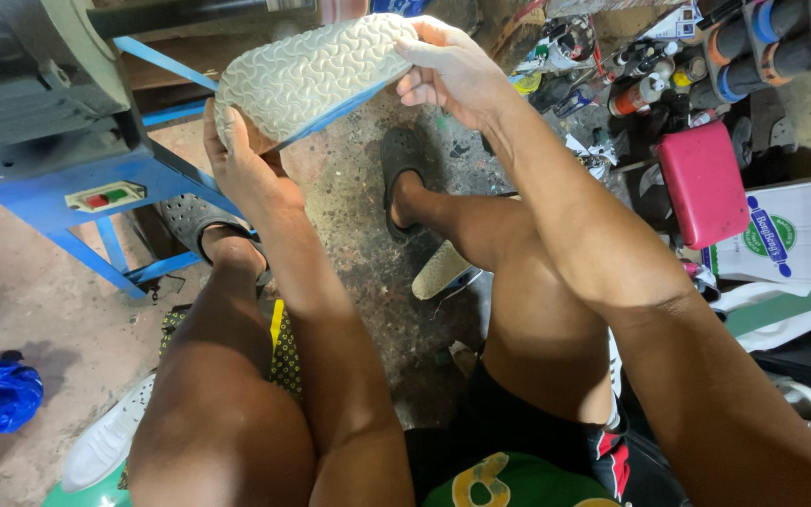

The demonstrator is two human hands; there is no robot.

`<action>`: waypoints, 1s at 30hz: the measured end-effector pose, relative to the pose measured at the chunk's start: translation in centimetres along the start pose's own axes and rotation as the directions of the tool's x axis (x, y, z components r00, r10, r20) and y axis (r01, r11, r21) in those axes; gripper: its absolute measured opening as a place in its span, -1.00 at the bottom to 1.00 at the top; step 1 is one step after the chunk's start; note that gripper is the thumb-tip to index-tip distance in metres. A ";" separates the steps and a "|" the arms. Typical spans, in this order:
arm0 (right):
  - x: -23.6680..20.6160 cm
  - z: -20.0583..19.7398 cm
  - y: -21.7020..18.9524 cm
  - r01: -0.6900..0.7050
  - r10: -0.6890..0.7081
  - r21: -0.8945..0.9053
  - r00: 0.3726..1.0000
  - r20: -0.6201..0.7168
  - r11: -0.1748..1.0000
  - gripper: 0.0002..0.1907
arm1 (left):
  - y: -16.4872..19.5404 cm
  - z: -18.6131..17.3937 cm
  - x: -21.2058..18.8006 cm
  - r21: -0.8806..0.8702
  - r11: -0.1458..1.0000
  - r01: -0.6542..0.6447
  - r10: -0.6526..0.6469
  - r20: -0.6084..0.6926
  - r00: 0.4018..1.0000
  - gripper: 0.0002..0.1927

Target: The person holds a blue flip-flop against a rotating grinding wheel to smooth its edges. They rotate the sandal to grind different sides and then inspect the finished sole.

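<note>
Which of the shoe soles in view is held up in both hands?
The patterned sole with the blue edge, gripped by left hand and right hand; the other sole lies on the floor.

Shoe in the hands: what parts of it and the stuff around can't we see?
- Shoe: only its patterned sole shows; the upper faces away.
- Left hand: fingers hidden behind the shoe.
- Right hand: fingertips hidden behind the sole's end.
- Blue machine: cut off by the frame's left edge.
</note>
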State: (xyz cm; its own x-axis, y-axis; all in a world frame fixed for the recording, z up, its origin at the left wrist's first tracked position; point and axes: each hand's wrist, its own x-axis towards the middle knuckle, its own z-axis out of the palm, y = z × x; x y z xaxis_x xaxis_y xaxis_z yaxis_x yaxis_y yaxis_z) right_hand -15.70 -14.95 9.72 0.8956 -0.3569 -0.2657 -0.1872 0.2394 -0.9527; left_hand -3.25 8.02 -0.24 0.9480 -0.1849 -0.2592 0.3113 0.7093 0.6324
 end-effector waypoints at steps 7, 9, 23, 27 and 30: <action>-0.4 -0.5 -0.2 0.012 -0.012 0.031 1.000 0.018 0.999 -0.71 | -0.9 -0.1 0.3 -0.036 0.999 0.010 -0.009 0.035 0.999 -0.45; -0.5 -0.6 -0.2 0.014 -0.015 0.034 1.000 0.022 0.999 -0.72 | -1.0 -0.1 0.4 -0.041 0.999 0.011 -0.009 0.046 0.999 -0.45; -0.8 -1.9 0.0 0.023 -0.025 -0.049 0.999 -0.043 0.999 -0.78 | -1.9 0.8 0.1 -0.077 0.994 0.080 -0.077 0.047 0.996 -0.50; -0.6 -2.1 0.3 0.025 -0.033 -0.097 0.996 -0.082 0.995 -0.77 | -2.0 1.3 0.1 -0.073 0.994 0.082 -0.079 0.045 0.996 -0.50; -0.5 -2.2 0.3 0.035 -0.040 -0.076 0.997 -0.060 0.997 -0.78 | -1.9 1.4 0.2 -0.067 0.995 0.072 -0.069 0.044 0.997 -0.50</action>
State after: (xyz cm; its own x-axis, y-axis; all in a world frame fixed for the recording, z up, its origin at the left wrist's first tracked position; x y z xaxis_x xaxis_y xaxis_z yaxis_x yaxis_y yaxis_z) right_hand -17.13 -16.67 9.25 0.8766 -0.4193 -0.2360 -0.1857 0.1577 -0.9699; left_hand -3.61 5.66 -0.48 0.9264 -0.2633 -0.2693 0.3732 0.7384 0.5617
